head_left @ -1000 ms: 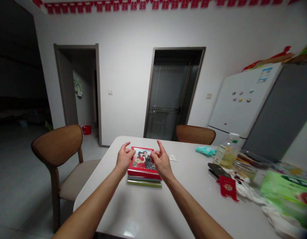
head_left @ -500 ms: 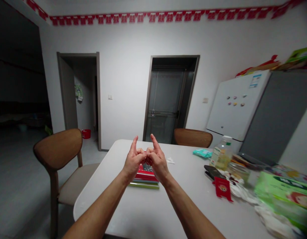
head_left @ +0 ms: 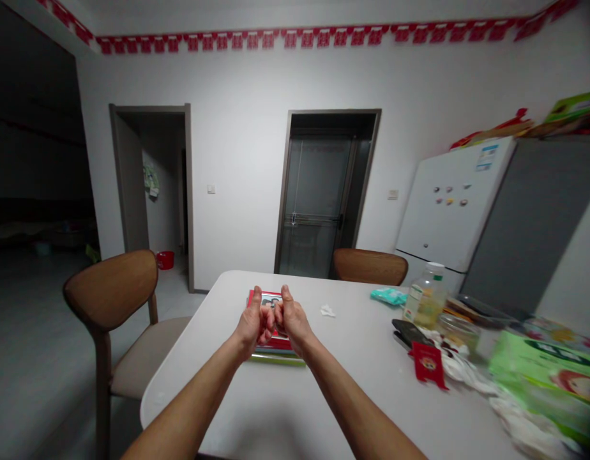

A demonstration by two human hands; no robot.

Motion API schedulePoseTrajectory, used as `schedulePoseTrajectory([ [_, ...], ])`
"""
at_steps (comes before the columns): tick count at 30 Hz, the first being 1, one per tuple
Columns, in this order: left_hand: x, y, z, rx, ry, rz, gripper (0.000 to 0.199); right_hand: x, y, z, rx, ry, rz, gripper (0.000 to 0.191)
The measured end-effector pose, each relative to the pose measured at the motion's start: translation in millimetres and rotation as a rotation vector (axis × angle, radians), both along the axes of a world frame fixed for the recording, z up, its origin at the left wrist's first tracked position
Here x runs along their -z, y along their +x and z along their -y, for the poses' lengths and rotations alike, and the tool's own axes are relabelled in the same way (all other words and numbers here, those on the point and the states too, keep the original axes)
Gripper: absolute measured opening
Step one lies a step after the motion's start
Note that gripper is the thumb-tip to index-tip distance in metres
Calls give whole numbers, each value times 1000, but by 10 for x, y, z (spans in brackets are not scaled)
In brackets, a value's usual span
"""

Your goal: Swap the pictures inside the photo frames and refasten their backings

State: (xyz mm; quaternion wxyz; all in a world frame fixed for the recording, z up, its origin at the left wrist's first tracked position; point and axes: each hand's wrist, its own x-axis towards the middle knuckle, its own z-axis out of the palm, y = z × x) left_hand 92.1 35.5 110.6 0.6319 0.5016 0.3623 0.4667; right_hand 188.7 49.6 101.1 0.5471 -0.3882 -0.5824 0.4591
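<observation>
My left hand [head_left: 253,324] is closed with its thumb pointing up and the other fingers curled in. Facing it, my right hand [head_left: 294,324] makes the same shape, thumb raised, the curled fingers of both hands almost meeting. I see nothing held in either one. Behind and below them a stack of books or notebooks [head_left: 278,360] lies on the white table [head_left: 237,409]. Its top cover is red with a picture on it, and a green edge shows at the bottom. My hands hide much of the stack.
Crumpled white tissue [head_left: 327,311] lies right of the stack. Farther right are a turquoise packet [head_left: 389,296], a clear bottle [head_left: 425,297], a dark phone-like object [head_left: 410,332], a red packet [head_left: 428,363] and a green tissue pack [head_left: 544,377]. Wooden chairs [head_left: 115,287] stand beside and behind the table.
Both hands have lowered slightly and changed shape: the upright fingers have folded in and the thumbs now point up. More of the stack's red top cover shows.
</observation>
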Motion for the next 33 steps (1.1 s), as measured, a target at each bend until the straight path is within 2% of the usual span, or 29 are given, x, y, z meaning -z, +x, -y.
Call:
schedulePoseTrajectory([
  [3,141,0,-16,-37,-39,-17,67,167,-4,-123,136,82,293,58],
  [6,480,-24,4,-68,-121,-54,63,461,75,-262,274,179,707,44],
  [8,767,-56,40,-72,-203,-76,58,650,160,-304,307,206,840,26],
  [11,1139,-116,76,-134,-295,-52,51,819,265,-290,328,249,983,38],
  [14,1308,-140,42,-202,-324,13,44,843,284,-225,286,302,1132,29],
  [18,1260,-32,-18,-227,-249,131,36,814,227,-36,223,384,1265,19],
  [21,1162,100,29,-275,-129,199,32,795,231,181,199,408,1239,20],
  [24,1057,162,177,-326,-17,180,30,737,313,381,161,357,984,26],
  [26,956,145,332,-340,37,136,24,668,395,482,178,283,733,40],
  [28,829,100,530,-342,148,10,15,586,477,572,240,152,463,54],
  [30,708,47,748,-300,409,-297,11,509,544,673,308,13,217,61],
  [33,659,-40,1023,-167,820,-614,29,455,596,855,317,-144,-75,64],
])
